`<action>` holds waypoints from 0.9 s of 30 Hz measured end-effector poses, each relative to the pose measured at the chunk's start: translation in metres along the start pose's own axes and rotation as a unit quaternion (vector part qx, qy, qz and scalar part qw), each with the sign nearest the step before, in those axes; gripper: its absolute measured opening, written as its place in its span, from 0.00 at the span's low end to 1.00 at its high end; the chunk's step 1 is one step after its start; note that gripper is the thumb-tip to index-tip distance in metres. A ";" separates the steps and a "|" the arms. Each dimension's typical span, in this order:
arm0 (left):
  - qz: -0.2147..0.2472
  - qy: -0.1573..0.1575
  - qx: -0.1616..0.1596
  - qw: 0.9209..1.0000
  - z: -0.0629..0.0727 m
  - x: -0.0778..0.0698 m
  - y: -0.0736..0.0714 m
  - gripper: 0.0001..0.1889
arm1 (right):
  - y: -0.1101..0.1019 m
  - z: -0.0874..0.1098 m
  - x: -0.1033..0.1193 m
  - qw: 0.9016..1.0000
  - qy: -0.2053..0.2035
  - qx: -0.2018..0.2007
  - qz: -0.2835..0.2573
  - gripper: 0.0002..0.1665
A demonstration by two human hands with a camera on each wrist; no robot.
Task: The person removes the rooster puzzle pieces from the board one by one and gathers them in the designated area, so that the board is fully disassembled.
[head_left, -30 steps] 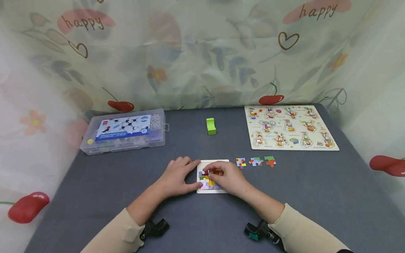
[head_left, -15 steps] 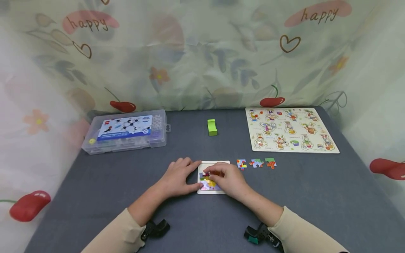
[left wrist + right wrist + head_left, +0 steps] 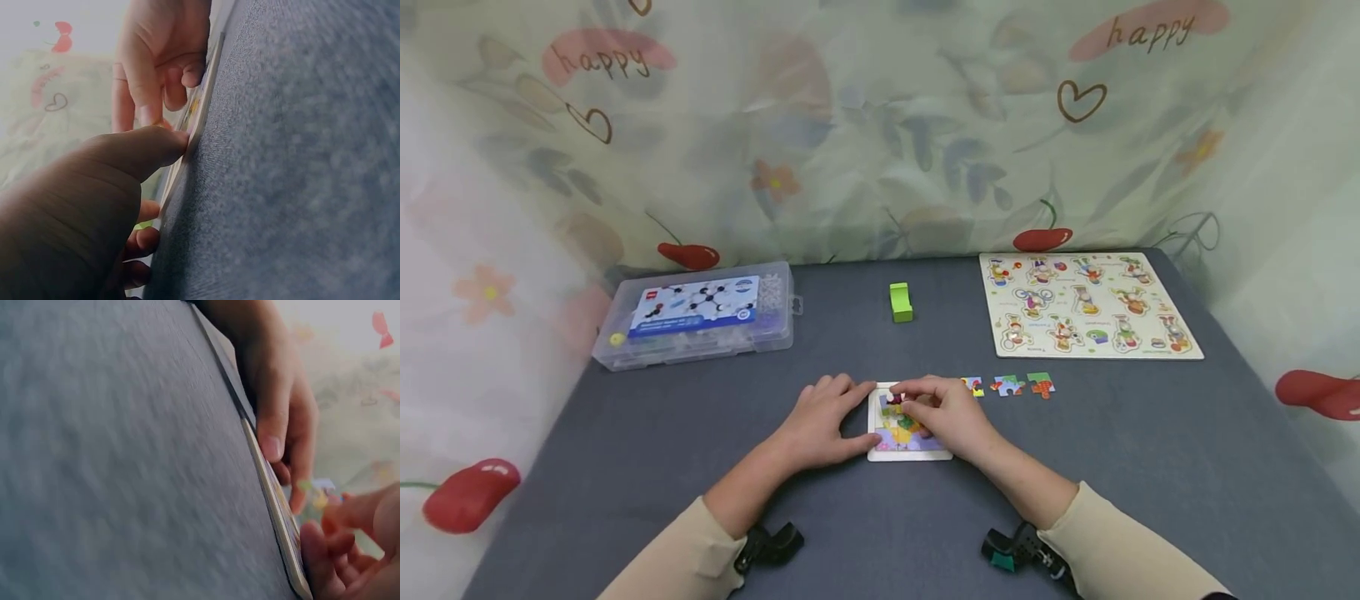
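While L hand point(image 3: 822, 423), fingers splayed straight, rests against frame point(image 3: 910, 456), prob. so it won't slide, R hand point(image 3: 951, 417) pinches puzzle pc. point(image 3: 320, 498) above it, presumably for fine control!

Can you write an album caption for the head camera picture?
A left hand touches the puzzle frame; a right hand pinches a piece above it.

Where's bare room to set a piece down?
Bare patches: between the clear case and green block; between that block and the picture board; and right of the three loose pieces. Crowded: beside those pieces, at the puzzle frame, where the left hand and right hand work.
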State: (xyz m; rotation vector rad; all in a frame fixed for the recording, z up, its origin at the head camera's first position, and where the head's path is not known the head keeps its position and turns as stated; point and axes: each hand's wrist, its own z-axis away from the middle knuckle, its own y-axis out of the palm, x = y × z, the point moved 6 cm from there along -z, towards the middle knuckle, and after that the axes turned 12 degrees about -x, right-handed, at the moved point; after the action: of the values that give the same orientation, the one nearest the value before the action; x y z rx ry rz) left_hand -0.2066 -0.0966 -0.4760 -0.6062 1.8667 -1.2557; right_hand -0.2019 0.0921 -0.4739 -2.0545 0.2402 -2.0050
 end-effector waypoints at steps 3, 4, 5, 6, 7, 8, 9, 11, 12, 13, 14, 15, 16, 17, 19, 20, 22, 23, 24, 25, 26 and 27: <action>0.010 -0.001 -0.007 1.000 0.001 0.000 0.001 0.40 | -0.004 0.001 0.005 1.000 0.000 0.026 -0.008 0.16; 0.014 -0.001 -0.009 1.000 0.001 0.000 0.001 0.40 | -0.006 0.001 0.008 0.999 -0.005 0.033 -0.004 0.16; 0.016 -0.002 -0.011 1.000 0.001 0.000 0.001 0.40 | -0.009 0.002 0.013 0.999 -0.013 0.038 0.000 0.16; 0.018 -0.001 -0.013 1.000 0.001 0.000 0.002 0.40 | -0.012 0.002 0.017 0.999 -0.024 0.040 0.008 0.16; 0.019 -0.001 -0.015 1.000 0.000 0.001 0.002 0.40 | -0.014 0.002 0.021 0.998 -0.035 0.042 0.014 0.16; 0.021 -0.001 -0.018 1.000 0.000 0.001 0.002 0.40 | -0.017 0.003 0.026 0.998 -0.043 0.041 0.018 0.16; 0.023 -0.001 -0.019 1.000 0.000 0.001 0.002 0.40 | -0.020 0.003 0.029 0.998 -0.048 0.038 0.024 0.16; 0.024 0.001 -0.023 0.999 0.000 0.003 0.003 0.40 | -0.024 0.005 0.036 0.998 -0.053 0.038 0.022 0.16; 0.025 0.004 -0.024 0.999 0.000 0.004 0.003 0.40 | -0.027 0.006 0.038 0.998 -0.054 0.037 0.021 0.16; 0.024 0.007 -0.027 0.999 0.001 0.005 0.004 0.40 | -0.029 0.007 0.040 0.998 -0.055 0.035 0.019 0.16; 0.024 0.012 -0.030 0.999 0.001 0.006 0.004 0.40 | -0.032 0.008 0.042 0.998 -0.055 0.034 0.018 0.17; 0.022 0.019 -0.032 0.999 0.001 0.008 0.005 0.40 | -0.035 0.010 0.044 0.998 -0.055 0.033 0.020 0.17; 0.022 0.025 -0.036 0.999 0.001 0.009 0.005 0.40 | -0.037 0.011 0.045 0.998 -0.057 0.033 0.023 0.17; 0.022 0.032 -0.040 0.998 0.002 0.010 0.005 0.40 | -0.040 0.013 0.047 0.997 -0.062 0.032 0.029 0.17; 0.025 0.047 -0.048 0.997 0.002 0.012 0.004 0.39 | -0.047 0.016 0.050 0.996 -0.072 0.033 0.037 0.17; 0.027 0.054 -0.051 0.997 0.003 0.013 0.004 0.39 | -0.051 0.018 0.050 0.996 -0.076 0.035 0.041 0.17; 0.031 0.063 -0.056 0.996 0.003 0.013 0.004 0.39 | -0.058 0.019 0.052 0.995 -0.085 0.038 0.042 0.17; 0.032 0.068 -0.059 0.995 0.003 0.013 0.003 0.39 | -0.063 0.019 0.053 0.994 -0.088 0.040 0.042 0.17; 0.033 0.072 -0.060 0.995 0.003 0.013 0.003 0.39 | -0.067 0.018 0.054 0.994 -0.089 0.040 0.041 0.17; 0.032 0.074 -0.062 0.995 0.003 0.013 0.003 0.39 | -0.072 0.018 0.055 0.994 -0.091 0.041 0.039 0.17; 0.033 0.076 -0.063 0.995 0.003 0.013 0.003 0.39 | -0.077 0.016 0.055 0.994 -0.091 0.042 0.040 0.18; 0.033 0.077 -0.064 0.994 0.003 0.013 0.002 0.39 | -0.082 0.015 0.055 0.994 -0.092 0.044 0.042 0.18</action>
State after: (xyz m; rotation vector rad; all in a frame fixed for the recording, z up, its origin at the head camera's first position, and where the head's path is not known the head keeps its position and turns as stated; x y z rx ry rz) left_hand -0.2110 -0.1070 -0.4833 -0.5228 2.0896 -1.1749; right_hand -0.1898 0.1546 -0.3971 -2.1198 0.1940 -1.7316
